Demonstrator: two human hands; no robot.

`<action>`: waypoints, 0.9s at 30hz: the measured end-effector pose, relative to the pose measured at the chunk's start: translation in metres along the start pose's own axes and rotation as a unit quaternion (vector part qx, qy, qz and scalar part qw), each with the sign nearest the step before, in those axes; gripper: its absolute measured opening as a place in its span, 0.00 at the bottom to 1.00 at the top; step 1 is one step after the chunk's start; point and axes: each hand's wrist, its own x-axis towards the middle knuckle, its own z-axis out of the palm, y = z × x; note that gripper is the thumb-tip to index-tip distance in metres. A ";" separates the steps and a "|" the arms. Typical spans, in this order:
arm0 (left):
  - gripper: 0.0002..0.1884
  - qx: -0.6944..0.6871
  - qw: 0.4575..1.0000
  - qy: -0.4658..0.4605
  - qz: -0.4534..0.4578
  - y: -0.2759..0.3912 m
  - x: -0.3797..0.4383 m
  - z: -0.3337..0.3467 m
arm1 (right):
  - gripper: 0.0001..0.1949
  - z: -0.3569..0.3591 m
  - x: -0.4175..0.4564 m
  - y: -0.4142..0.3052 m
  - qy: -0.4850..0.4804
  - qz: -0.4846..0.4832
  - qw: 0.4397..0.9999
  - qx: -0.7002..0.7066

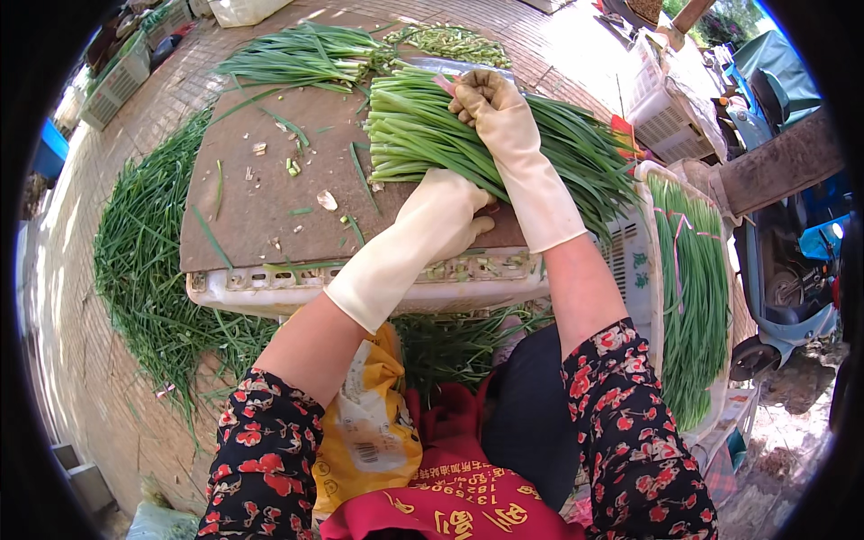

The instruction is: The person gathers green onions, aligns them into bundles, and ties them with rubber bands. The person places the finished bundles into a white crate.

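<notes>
A thick bundle of green garlic chives (418,128) lies across the right part of a brown board, its pale cut ends pointing left. My right hand (489,101), in a cream rubber glove, is above the bundle with its fingers pinched on a pink strip (445,84). My left hand (459,206), gloved alike, is at the bundle's near side, thumb and fingers around a small reddish strip end that shows between them. Part of the strip is hidden under the chives. The board (270,169) rests on an upturned white plastic crate (243,290) and carries scraps of leaf and dry skin.
Loose chives (304,57) and a pile of short cut pieces (452,44) lie at the board's far edge. Leaf trimmings (148,256) heap on the floor at left. At right stands a crate of tied chives (695,304). A yellow bag (368,432) is near my lap.
</notes>
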 end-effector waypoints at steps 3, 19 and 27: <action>0.06 0.001 0.999 0.038 0.023 -0.005 -0.001 0.003 | 0.07 0.005 -0.001 -0.004 0.010 -0.001 1.000 0.002; 0.03 -0.119 0.992 -0.007 -0.032 -0.025 -0.025 -0.038 | 0.09 0.001 0.000 -0.003 0.021 0.015 1.000 0.003; 0.01 -0.238 0.967 0.063 -0.068 -0.019 -0.021 -0.031 | 0.08 -0.001 -0.001 -0.005 0.023 0.027 0.999 0.029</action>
